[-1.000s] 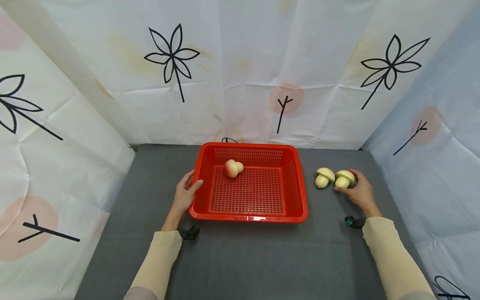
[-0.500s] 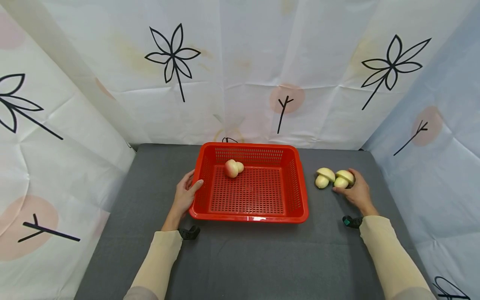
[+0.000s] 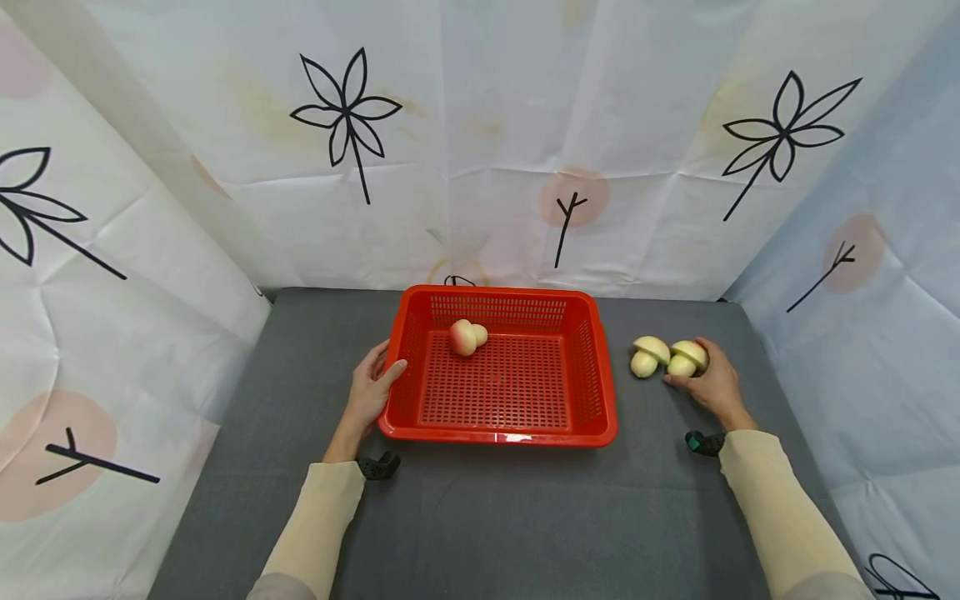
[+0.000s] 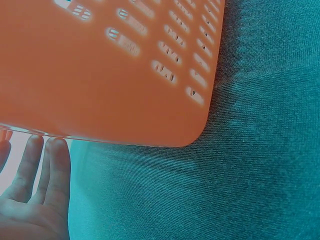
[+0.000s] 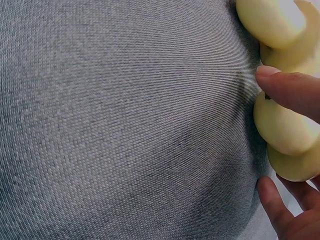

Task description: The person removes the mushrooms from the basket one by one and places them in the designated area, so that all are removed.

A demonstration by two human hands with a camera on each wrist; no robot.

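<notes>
Right hand (image 3: 718, 387): fingers clamped on right mushroom (image 3: 687, 358), on tabletop (image 3: 525, 525) right of red basket (image 3: 450, 435). Its long axis is diagonal in head view: cap up-right, stem down-left. Left mushroom (image 3: 649, 355) just beside it, roughly parallel. Left hand (image 3: 367, 392) pinches basket's left rim. Third mushroom (image 3: 468, 337) inside basket: cap left, stem right.

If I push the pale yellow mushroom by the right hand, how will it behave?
The mushroom may roll, since its stem looks rounded. Looking smooth, it could be slippery. Pushed toward the basket, it would probably bump the other yellow mushroom.
</notes>
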